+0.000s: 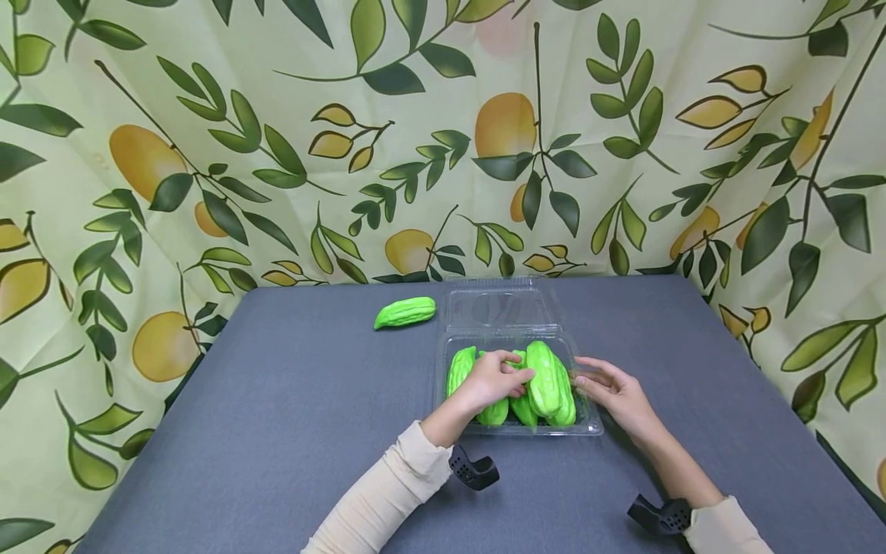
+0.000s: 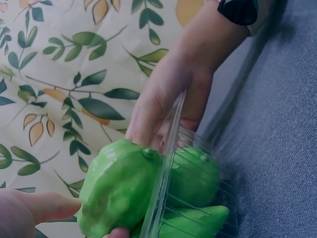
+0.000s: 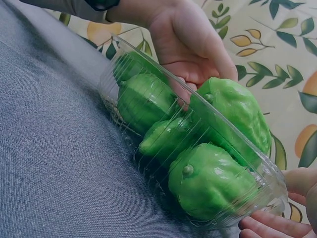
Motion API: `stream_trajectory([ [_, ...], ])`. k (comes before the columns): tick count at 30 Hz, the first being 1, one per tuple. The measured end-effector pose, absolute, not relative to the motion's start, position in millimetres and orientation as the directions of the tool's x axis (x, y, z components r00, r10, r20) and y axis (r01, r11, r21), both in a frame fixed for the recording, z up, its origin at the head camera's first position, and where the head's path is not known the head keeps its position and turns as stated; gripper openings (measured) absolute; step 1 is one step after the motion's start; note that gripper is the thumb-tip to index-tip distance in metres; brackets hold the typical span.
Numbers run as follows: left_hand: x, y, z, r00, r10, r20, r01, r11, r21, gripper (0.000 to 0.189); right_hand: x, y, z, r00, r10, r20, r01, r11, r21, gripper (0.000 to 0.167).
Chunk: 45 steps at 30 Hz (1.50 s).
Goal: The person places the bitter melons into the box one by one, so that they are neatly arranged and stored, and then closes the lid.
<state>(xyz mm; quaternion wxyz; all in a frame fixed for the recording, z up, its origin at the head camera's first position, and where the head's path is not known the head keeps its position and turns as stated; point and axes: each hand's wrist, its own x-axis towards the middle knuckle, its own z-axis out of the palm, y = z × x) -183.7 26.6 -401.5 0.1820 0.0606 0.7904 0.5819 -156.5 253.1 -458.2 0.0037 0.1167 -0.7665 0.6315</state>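
A clear plastic clamshell box (image 1: 508, 431) stands with its lid laid back, holding several bright green bitter melons (image 3: 213, 178). My left hand (image 1: 493, 378) reaches into it and holds one bitter melon (image 1: 543, 378) by its left side, thumb on top. That melon (image 2: 119, 183) sits higher than the others, above the rim, and leans over another at the right end. My right hand (image 1: 619, 396) touches the box's right wall with fairly straight fingers (image 3: 270, 223). The left hand's lower fingers are partly hidden by melons and the box.
Behind the box's left side, one more bitter melon (image 1: 404, 312) lies on the dark grey table (image 1: 311, 385). The transparent lid (image 1: 501, 308) lies toward the back edge. A curtain (image 1: 443, 138) printed with leaves and fruit hangs behind and at both sides.
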Motion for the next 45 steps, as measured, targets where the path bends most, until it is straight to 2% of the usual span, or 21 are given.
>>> stream_trajectory([
  [16,-192.7,1.8,-395.5,-0.902,0.391,-0.183,-0.134,0.150,0.980,0.040,-156.4,253.1,-459.3,-0.974,-0.173,0.148,-0.182,0.202,-0.962,0.045],
  [39,-208.7,-41.8,-391.1,-0.927,0.374,-0.014,0.056,0.177,0.983,0.040,-156.5,251.9,-458.3,-0.978,-0.162,0.128,-0.160,0.207,-0.965,0.047],
  [45,-212.0,-52.6,-391.5,-0.939,0.345,0.002,0.062,0.162,0.985,0.039,-156.1,251.9,-456.9,-0.983,-0.150,0.109,-0.142,0.224,-0.964,0.047],
])
